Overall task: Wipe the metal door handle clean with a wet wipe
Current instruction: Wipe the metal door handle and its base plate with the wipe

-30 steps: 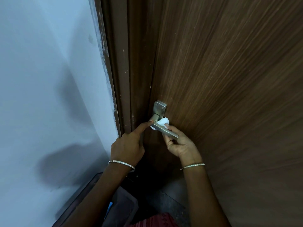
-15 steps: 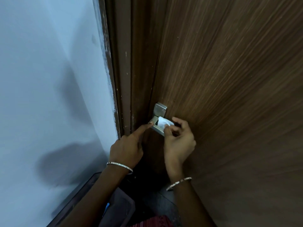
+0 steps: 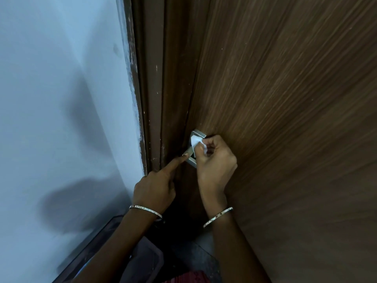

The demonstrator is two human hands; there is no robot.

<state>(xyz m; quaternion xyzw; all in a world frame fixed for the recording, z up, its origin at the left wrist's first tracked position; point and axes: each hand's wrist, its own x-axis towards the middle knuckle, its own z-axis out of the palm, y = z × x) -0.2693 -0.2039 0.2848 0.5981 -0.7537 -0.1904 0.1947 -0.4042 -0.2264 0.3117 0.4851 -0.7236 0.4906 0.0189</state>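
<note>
Two hands are working at the metal door handle (image 3: 192,158) on the brown door (image 3: 285,119).

The right hand (image 3: 214,162) is curling tight around a white wet wipe (image 3: 196,142) and is pressing it on the top part of the handle, close to the door's edge. The left hand (image 3: 154,187) is mostly curling shut, with one finger sticking out and touching the end of the handle. Both wrists are wearing thin shiny bangles (image 3: 145,211).
</note>
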